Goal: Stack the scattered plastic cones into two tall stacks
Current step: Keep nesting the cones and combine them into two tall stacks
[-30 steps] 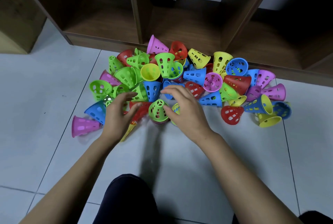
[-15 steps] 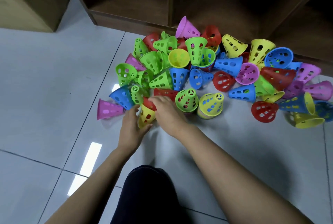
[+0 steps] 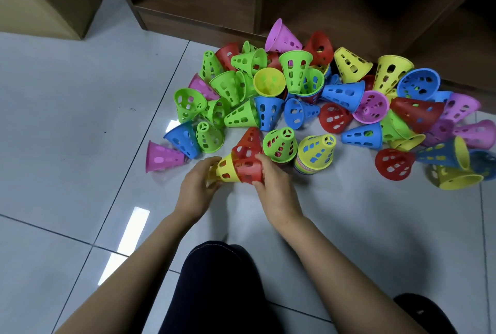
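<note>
A second ago both my hands were spread over the near edge of the pile [image 3: 349, 97], by the green stack [image 3: 280, 144]. Since then they have moved to 9 o'clock of it and closed on two loose cones. My left hand [image 3: 197, 190] now curls its fingers round the narrow end of a yellow cone [image 3: 225, 169], which lies on its side. My right hand [image 3: 275, 188] grips a red cone [image 3: 248, 171] that touches the yellow one's wide end. I cannot tell whether one sits inside the other yet. A second red cone [image 3: 251, 140] leans just behind them at 12 o'clock.

The green stack and the yellow stack [image 3: 315, 155] stand upright on the floor [image 3: 80, 118], side by side at 2 o'clock of my hands, both short. I judge this pair is meant for one of them, so I am picking and nesting. Most cones lie scattered from 11 to 3 o'clock against the shelf [image 3: 201, 11], so the task is in its early part.
</note>
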